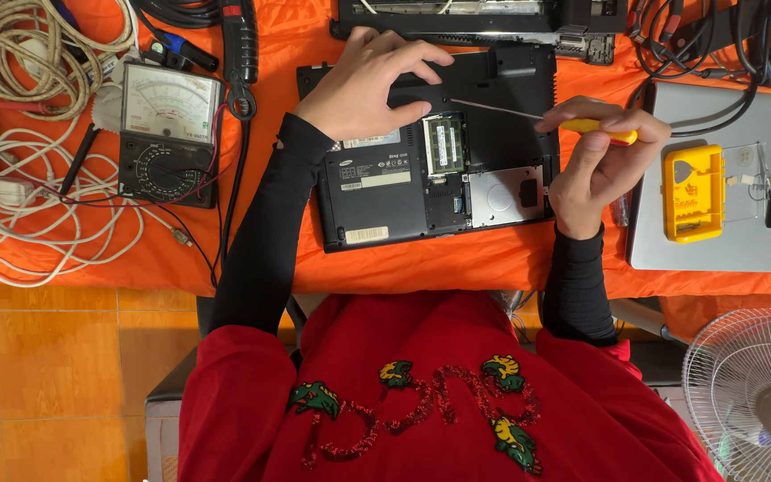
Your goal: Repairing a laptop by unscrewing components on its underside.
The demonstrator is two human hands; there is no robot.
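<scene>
Lying upside down on the orange table, the open laptop is pressed by the left hand, fingers spread. A thin, stiff screwdriver is pinched at its yellow handle by the right hand over the laptop; its bare chips look fragile.

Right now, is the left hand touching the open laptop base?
Touching. The head view shows the left hand with fingers spread and pressed on the upturned black laptop base, while the right hand holds the yellow-handled screwdriver.
</scene>
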